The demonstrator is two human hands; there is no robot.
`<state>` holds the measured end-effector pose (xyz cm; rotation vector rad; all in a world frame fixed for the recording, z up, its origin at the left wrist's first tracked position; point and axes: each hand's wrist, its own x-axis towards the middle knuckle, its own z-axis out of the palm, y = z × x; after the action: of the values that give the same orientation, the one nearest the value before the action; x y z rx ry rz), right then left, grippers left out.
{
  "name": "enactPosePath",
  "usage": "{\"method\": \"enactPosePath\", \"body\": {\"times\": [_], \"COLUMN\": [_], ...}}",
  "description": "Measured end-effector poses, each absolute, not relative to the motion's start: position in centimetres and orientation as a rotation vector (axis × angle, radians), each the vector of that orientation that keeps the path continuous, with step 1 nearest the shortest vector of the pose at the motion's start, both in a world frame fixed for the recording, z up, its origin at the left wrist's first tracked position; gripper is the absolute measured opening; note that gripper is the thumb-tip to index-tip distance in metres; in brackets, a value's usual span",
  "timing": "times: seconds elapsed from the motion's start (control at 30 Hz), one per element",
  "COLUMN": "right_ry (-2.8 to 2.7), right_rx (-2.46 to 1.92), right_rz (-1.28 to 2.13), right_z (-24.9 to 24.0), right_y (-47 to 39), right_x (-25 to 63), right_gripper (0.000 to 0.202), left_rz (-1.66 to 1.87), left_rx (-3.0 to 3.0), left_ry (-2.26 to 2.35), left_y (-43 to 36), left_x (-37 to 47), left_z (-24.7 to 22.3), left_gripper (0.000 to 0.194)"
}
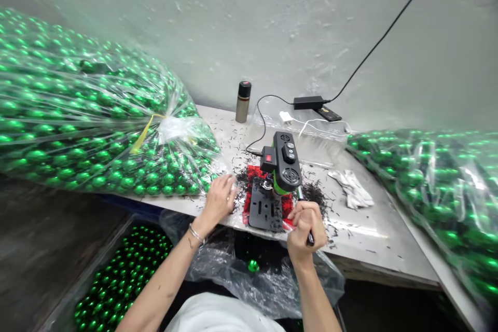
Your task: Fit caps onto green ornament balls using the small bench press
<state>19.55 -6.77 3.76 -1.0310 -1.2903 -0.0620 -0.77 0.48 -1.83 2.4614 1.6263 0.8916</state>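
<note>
The person's right hand (pixel 308 225) is closed in a fist, its fingers clamped around the black handle (pixel 310 239) of a lever on the near right side of a small machine (pixel 286 158). That forearm rises almost straight from the table's front edge. The left arm slants in from lower left, a bracelet (pixel 197 233) on the wrist, and the left hand (pixel 219 197) hangs palm down over the table, just beside the machine. Its fingers are bent and lie near one another; I can't tell from here whether they pinch anything.

A big clear bag (pixel 97 129) bulges on the left, packed with shiny green balls, its gathered neck bound with a yellow tie (pixel 142 134). A second bag (pixel 431 197) of the same balls slumps on the right. Below the table, at lower left, a plastic-lined container holds loose green balls (pixel 120 275), and a single green ball (pixel 253 265) shows by the clear sheeting (pixel 218 264) in front of the person. Behind the machine lies a clear plastic tray (pixel 322 148).

The machine stands near the table's front edge, between the two hands. It has a black head with round vents, a bright green band, a red switch (pixel 268 157) and a slotted black base plate (pixel 259 207) over something red, with black shreds (pixel 313 194) strewn around.
</note>
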Motion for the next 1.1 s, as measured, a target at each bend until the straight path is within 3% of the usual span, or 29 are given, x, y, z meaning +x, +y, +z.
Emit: {"method": "enactPosePath", "body": {"times": [0.17,0.3,0.47,0.53,0.77,1.1], "right_ry": [-1.323,-1.299,-1.300,-1.312,-1.310,-1.345], "right_rx": [-1.022,-1.032,-1.028,-1.029,-1.015,-1.003], "right_rz": [-0.090,-0.093,-0.078,-0.064,-0.086,-0.071], "right_z": [3.6,3.4,3.1,3.1,3.1,3.1], "right_y": [-6.8,-6.7,-6.8,-6.8,-6.7,-6.8], "right_x": [19.8,19.8,19.8,19.8,19.7,19.8], "right_gripper": [0.036,0.036,0.035,0.035,0.035,0.032], "left_rz": [0.628,0.512,0.531,0.610,0.956,1.006], "left_rx": [2.477,2.409,2.327,2.218,0.964,0.922], "left_ry": [1.775,1.745,1.693,1.623,0.919,1.005], "left_y": [5.0,5.4,5.5,5.2,1.5,0.2], "left_x": [-3.6,-5.2,-5.4,-4.8,-0.3,4.5], "left_z": [1.1,1.0,1.2,1.6,0.2,-2.7], "left_gripper": [0.026,0.007,0.015,0.027,0.053,0.048]}}
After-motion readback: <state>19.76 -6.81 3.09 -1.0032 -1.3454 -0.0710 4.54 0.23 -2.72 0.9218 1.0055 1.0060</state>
